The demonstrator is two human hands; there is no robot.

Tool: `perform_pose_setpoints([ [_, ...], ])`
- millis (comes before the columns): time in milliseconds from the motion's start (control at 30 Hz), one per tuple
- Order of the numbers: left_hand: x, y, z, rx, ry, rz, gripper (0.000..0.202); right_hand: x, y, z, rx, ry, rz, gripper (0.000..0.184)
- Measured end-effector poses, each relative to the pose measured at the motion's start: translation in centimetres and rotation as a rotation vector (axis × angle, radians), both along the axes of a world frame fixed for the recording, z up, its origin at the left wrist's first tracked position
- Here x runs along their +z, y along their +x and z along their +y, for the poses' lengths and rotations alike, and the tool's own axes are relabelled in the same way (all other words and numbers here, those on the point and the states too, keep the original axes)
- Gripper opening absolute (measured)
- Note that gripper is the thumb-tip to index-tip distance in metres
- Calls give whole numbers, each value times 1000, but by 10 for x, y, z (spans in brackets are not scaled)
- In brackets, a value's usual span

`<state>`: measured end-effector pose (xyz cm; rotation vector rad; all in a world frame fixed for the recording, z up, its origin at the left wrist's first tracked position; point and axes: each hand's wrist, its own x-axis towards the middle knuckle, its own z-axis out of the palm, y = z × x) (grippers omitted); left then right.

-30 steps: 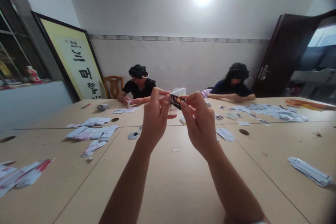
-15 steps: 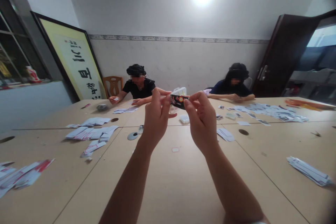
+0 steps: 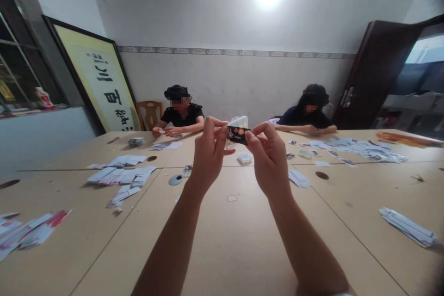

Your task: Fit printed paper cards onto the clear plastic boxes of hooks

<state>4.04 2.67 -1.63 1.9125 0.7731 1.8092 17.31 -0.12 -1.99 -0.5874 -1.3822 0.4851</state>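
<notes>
Both my hands are raised above the table (image 3: pixel 222 245). Between them is a small dark printed card (image 3: pixel 237 134) with red and orange marks. My left hand (image 3: pixel 209 155) pinches the card's left end between thumb and fingers. My right hand (image 3: pixel 268 159) pinches its right end, fingers curled. Behind the card a white box (image 3: pixel 239 122) stands on the table. A small clear packet (image 3: pixel 244 157) lies just below my hands.
Piles of white and red cards (image 3: pixel 121 175) lie at the left, more cards (image 3: pixel 350 148) at the right and a stack (image 3: pixel 407 226) near the right edge. Two people (image 3: pixel 180 113) (image 3: pixel 308 113) sit across the table handling cards. A framed scroll (image 3: pixel 100 83) leans at the left; a door (image 3: pixel 374 69) stands open.
My hands and the card have shifted slightly right and down. The person across on the left has drawn their hands in toward themselves.
</notes>
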Motion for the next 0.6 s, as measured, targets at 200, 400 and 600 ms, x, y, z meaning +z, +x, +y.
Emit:
perform_pose_setpoints([
  [200,-2,-1,4,-15,2,5,28,0,0,0,8,-13,22,24],
  [400,-1,-1,6,-69,-27,3,30,4,-1,-6,-28,-1,26,21],
  [600,2,-2,-3,-74,-65,-18,31,7,7,-2,44,-95,61,21],
])
